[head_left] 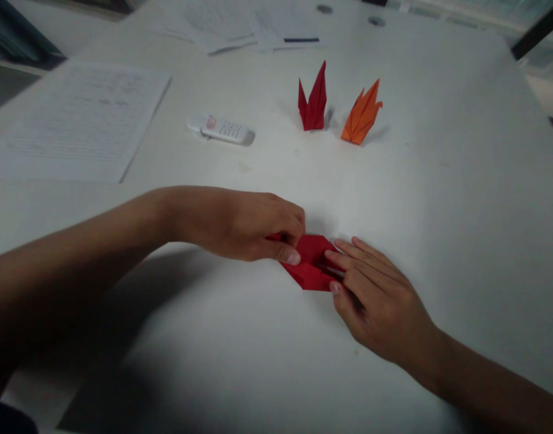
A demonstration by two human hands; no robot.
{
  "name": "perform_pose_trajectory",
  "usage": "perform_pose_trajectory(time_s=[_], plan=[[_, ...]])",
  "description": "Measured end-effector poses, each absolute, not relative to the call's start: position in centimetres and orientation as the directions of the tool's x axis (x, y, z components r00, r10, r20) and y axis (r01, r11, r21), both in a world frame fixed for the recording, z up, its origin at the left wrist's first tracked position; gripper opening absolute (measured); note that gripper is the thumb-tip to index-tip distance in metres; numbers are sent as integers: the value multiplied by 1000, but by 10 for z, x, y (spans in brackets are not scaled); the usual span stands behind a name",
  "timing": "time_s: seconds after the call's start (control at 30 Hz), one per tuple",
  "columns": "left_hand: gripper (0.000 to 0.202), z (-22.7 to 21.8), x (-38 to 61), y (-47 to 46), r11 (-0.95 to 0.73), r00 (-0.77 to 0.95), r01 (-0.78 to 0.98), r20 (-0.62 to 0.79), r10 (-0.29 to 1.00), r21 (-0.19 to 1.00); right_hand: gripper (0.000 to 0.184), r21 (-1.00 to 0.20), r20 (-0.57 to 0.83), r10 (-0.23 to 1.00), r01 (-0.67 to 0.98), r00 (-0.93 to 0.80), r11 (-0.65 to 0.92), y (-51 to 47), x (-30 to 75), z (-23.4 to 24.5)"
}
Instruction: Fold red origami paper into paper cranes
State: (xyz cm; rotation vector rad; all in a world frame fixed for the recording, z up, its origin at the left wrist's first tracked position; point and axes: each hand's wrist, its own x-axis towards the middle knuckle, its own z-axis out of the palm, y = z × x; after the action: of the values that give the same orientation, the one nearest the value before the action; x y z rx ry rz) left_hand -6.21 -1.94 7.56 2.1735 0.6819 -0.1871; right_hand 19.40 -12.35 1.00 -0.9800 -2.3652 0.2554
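A small piece of folded red paper (311, 265) lies flat on the white table (439, 199) in front of me. My left hand (244, 223) is curled over its left side, thumb and fingers pinching a flap. My right hand (376, 295) rests on the paper's right edge with its fingers stretched out and pressing it down. Farther back stand two finished paper figures, a dark red one (313, 99) and an orange one (362, 114), side by side.
A white remote-like device (222, 129) lies left of the figures. A printed sheet (78, 120) covers the table's left side, and more papers (240, 24) sit at the far edge. The table's right edge runs near a dark bar (538, 30).
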Motion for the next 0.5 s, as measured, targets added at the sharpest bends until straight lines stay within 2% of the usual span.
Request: perform_pose_trajectory(time_s=[0.07,0.13,0.33,0.43,0.5], plan=[[15,74,-60,-22,-469,870,478,-326,371,742,10,-387,425,702,587,-571,711,-123,194,9],[27,73,-57,-24,-473,888,446,-309,342,760,11,-391,418,703,585,-575,711,-123,195,8],[19,71,-53,-28,-605,913,400,-240,331,688,12,-338,422,674,584,-607,738,-123,198,6],[17,73,-53,-28,-623,904,423,-260,338,658,12,-324,405,685,605,-606,727,-123,198,4],[15,75,-52,-29,-615,863,499,-285,418,610,14,-328,398,697,618,-596,715,-124,197,4]])
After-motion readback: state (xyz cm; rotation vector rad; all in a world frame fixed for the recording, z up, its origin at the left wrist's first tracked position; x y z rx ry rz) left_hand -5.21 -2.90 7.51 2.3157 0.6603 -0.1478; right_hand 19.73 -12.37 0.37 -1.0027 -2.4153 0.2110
